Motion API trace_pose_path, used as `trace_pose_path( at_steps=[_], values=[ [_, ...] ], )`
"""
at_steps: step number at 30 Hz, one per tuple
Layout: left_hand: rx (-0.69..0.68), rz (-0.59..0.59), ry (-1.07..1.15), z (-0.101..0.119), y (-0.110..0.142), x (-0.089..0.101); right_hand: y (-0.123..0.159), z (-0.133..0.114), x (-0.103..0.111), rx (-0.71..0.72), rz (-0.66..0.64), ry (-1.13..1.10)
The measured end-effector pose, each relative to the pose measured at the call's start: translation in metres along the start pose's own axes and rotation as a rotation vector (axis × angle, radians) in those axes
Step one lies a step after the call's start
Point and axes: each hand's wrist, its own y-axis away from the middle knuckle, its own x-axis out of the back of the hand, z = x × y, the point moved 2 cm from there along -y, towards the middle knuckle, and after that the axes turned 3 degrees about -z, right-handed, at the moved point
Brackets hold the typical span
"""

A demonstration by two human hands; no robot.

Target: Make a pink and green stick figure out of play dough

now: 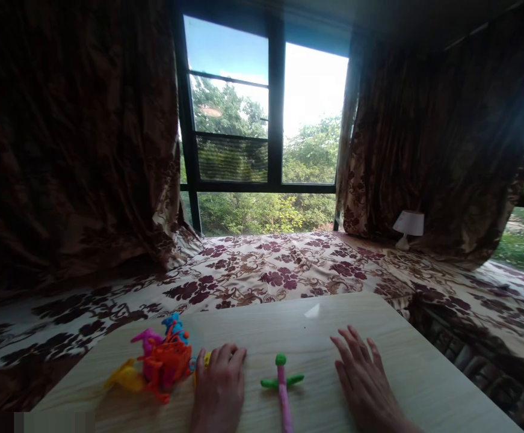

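On the pale table lies a cross-shaped figure of modelling clay (283, 394), with a pink stem, a green ball on top and green side arms. My left hand (219, 385) rests palm down to its left, fingers slightly bent and apart, no grip showing. A yellow piece (207, 359) peeks out at that hand's left edge, partly covered by it. To the figure's right, my right hand (363, 376) lies with fingers spread, touching only the tabletop or just above it. Neither hand touches the figure.
A heap of orange, magenta, blue and yellow clay shapes (166, 364) sits left of my left hand. Beyond the wooden tabletop (334, 313) is a floral-covered ledge (271, 264) under a window. A small white lamp (408, 224) stands at the back right, between dark curtains.
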Motion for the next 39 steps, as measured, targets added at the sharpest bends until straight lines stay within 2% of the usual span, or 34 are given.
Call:
trace_pose_path(
  at_steps=[3,8,14,20,22,28,34,36,39],
  values=[
    [-0.022,-0.007,0.004,0.002,0.0,0.001,0.0,-0.001,0.002,0.026,-0.014,-0.005],
    [-0.024,-0.019,0.003,0.003,-0.002,0.003,-0.017,0.011,-0.004,-0.122,0.04,0.025],
    [-0.014,-0.015,-0.002,0.005,-0.001,0.006,0.002,-0.006,0.006,0.029,0.01,-0.025],
    [-0.019,-0.038,0.004,0.009,-0.002,0.013,-0.019,0.01,0.002,-0.074,0.064,0.006],
    [-0.01,-0.036,-0.002,0.009,-0.001,0.014,-0.019,0.009,0.003,-0.09,0.094,0.0],
    [-0.01,-0.02,-0.013,0.007,0.001,0.009,-0.003,-0.008,0.009,0.039,0.046,-0.048],
    [-0.001,0.0,-0.03,0.005,0.0,0.002,-0.023,0.013,0.0,-0.091,0.111,0.0],
    [0.011,-0.006,-0.025,0.004,0.0,0.002,-0.018,0.008,0.003,-0.082,0.11,-0.013],
    [0.011,-0.002,-0.025,0.003,0.001,0.002,-0.003,-0.008,0.009,0.014,0.058,-0.052]
  ],
)
